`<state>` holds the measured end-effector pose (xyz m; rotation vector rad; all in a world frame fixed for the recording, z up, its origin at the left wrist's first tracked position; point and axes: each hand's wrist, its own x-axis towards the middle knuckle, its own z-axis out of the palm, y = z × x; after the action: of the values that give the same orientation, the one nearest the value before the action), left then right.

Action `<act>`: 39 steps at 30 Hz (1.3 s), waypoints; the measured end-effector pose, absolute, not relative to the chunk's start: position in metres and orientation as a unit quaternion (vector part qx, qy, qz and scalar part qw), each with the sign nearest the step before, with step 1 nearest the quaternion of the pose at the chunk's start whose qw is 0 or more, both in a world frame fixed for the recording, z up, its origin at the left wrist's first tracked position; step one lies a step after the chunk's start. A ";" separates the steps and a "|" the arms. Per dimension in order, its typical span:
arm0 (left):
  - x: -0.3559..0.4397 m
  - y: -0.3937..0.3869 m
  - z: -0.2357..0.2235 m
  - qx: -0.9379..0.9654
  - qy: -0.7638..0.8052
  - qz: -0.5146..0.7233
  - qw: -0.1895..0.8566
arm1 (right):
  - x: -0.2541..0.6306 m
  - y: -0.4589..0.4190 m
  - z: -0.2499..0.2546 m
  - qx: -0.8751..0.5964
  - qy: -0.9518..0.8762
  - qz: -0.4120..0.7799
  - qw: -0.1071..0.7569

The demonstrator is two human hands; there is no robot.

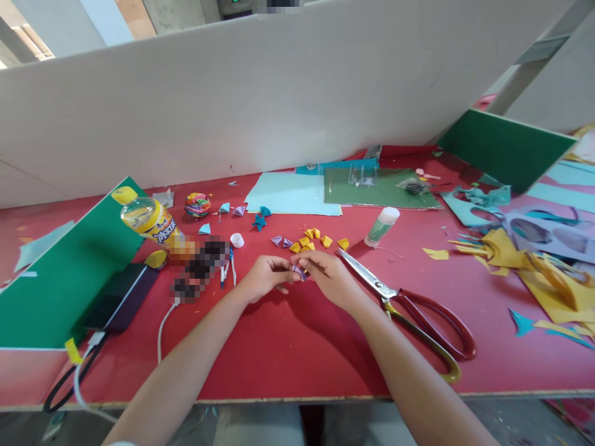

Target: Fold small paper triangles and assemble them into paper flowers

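Observation:
Between the fingertips of my left hand (266, 279) and my right hand (335, 282) is a small folded purple paper piece (299, 271), partly covered by the fingers. Both hands are closed in a pinch on it, just above the red table (283, 353). Right behind them lie several yellow folded paper pieces (326, 241) and two purple folded pieces (281, 242). Blue folded pieces (259, 223) sit farther back. Large scissors (380, 286) with red and olive handles rest beside my right hand, their blades a little apart.
A glue stick (382, 227) stands right of centre. At left are a yellow-capped bottle (153, 220), a black power bank (121, 297) with cables, a compass (227, 269) and a white cap (237, 240). Yellow paper scraps (506, 254) cover the right side. Light blue sheets (288, 193) lie at the back.

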<state>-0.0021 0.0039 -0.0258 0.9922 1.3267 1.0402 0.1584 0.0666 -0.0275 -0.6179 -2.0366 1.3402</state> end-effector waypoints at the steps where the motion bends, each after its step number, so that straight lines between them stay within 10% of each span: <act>1: -0.001 0.004 -0.027 0.424 0.576 0.451 0.534 | 0.158 0.066 -0.028 -0.259 -0.762 0.515 0.297; 39: 0.032 -0.017 0.003 0.509 0.628 0.481 0.340 | 0.152 0.068 -0.033 -0.341 -0.733 0.438 0.394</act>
<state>0.0315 -0.0173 0.0029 1.3257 1.6347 1.2512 0.1519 0.0683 -0.0326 -0.8638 -1.8583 1.1106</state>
